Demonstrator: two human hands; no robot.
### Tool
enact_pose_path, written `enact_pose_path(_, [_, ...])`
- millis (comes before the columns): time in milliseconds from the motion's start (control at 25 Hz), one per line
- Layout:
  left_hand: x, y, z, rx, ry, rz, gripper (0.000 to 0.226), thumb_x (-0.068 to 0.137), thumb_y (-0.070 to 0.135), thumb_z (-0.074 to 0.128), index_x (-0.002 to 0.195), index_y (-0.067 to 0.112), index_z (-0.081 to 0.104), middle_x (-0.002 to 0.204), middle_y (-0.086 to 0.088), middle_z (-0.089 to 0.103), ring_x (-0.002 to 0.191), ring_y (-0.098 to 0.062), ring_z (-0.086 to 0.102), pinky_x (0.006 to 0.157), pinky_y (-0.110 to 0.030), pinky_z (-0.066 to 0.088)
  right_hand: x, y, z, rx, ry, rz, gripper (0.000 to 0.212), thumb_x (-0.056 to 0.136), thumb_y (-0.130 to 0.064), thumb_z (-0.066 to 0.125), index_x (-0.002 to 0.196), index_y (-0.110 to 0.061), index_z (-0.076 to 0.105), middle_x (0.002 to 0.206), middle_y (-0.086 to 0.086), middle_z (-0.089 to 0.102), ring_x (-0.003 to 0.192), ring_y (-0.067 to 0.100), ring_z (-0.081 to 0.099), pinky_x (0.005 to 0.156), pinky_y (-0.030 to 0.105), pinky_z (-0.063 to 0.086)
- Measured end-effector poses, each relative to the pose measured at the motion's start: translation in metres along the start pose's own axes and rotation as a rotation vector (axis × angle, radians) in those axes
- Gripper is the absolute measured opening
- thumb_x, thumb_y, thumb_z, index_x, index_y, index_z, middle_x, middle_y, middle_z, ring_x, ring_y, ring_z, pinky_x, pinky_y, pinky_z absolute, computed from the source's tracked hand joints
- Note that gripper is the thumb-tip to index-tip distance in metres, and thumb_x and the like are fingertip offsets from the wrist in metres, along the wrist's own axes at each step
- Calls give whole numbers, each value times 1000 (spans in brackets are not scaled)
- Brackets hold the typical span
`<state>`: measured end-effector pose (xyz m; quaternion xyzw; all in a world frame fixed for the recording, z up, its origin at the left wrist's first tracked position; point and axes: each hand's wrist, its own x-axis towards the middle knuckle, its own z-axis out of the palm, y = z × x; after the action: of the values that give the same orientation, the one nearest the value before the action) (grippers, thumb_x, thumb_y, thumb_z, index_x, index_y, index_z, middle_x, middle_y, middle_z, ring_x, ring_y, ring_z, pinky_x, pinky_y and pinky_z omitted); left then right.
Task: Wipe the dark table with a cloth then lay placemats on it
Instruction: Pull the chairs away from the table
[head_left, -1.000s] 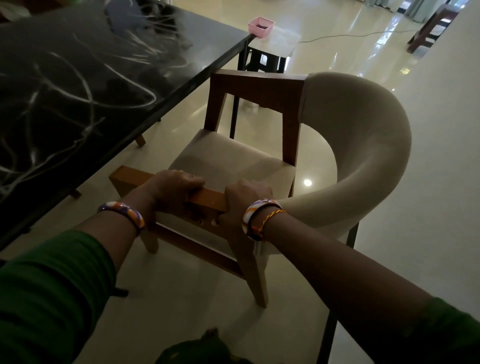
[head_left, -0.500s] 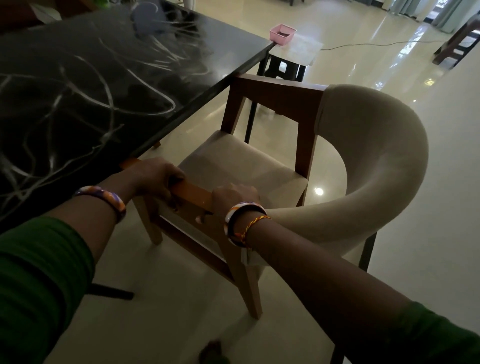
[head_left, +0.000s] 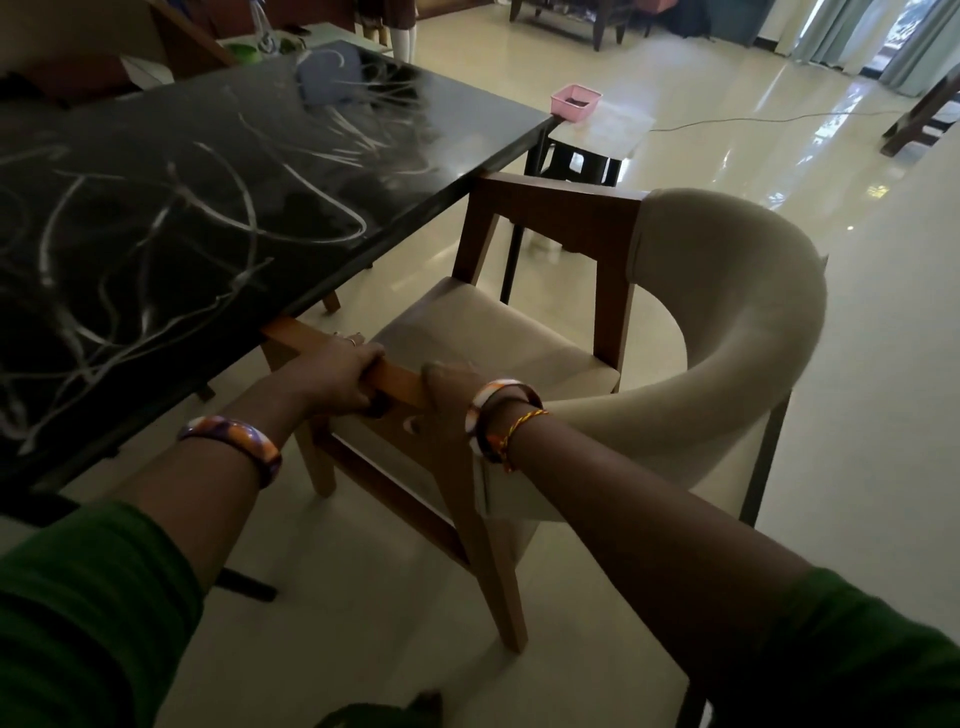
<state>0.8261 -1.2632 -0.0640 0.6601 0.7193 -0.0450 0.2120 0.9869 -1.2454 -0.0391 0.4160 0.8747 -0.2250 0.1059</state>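
1. A dark table (head_left: 156, 218), black with pale swirling veins, fills the upper left of the frame; its glossy top reflects the room. Its long edge runs diagonally from the lower left up to a corner at upper centre.
2. A glossy cream tiled floor (head_left: 779, 166) stretches across the right and the top of the frame, with curtains at the upper right and dark furniture along the top edge.
3. A pink basket (head_left: 576, 101) sits on a small low table (head_left: 613, 130) just beyond the dark table's far corner.
4. An armchair (head_left: 519, 343) with a wooden frame, beige seat and curved beige back stands in the centre, its front tucked against the dark table's edge; the near wooden armrest (head_left: 395, 382) passes under that edge at its front end.
5. The left hand (head_left: 332, 382), with a bangle on the wrist, is curled around the near armrest, fingers over the top.
6. The right hand (head_left: 449, 397), wearing a bangle and a thread band, clasps the same armrest just beside the left hand, near the back upright.
7. Open floor lies to the right of and behind the armchair.
8. No cloth or placemat can be made out in this view.
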Motion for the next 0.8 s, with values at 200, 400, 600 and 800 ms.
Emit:
enact_pose_path(200, [-36, 86, -3, -222, -240, 146, 64, 73, 28, 75, 129, 25, 44, 127, 0, 50, 115, -20, 50, 93, -33, 42, -64, 42, -29, -52, 80, -48, 43, 94, -40, 50, 128, -13, 51, 120, 8, 57, 106, 21, 54, 77, 23, 38])
enact_pose_path(400, [-51, 186, 3, -405, -157, 265, 78, 72, 36, 74, 138, 27, 34, 117, 5, 46, 105, -16, 48, 88, -35, 45, -126, 138, -51, -253, 291, 28, 59, 93, -61, 27, 97, -17, 67, 87, 3, 64, 81, 19, 60, 68, 28, 44])
enact_pose_path(600, [-48, 220, 30, -245, 433, 319, 83, 61, 78, 50, 117, 17, 58, 105, -5, 65, 85, -14, 61, 74, -31, 53, -149, 197, -41, -307, 633, -100, 62, 91, -54, 16, 101, -17, 65, 98, 7, 66, 97, 25, 59, 98, 39, 37])
enact_pose_path(800, [-42, 213, 35, -286, 534, 361, 75, 68, 74, 38, 99, 12, 66, 86, -4, 67, 72, -13, 63, 63, -27, 54, -131, 192, -30, -333, 875, -88, 55, 92, -41, 27, 73, -9, 68, 68, 9, 67, 63, 25, 61, 75, 34, 44])
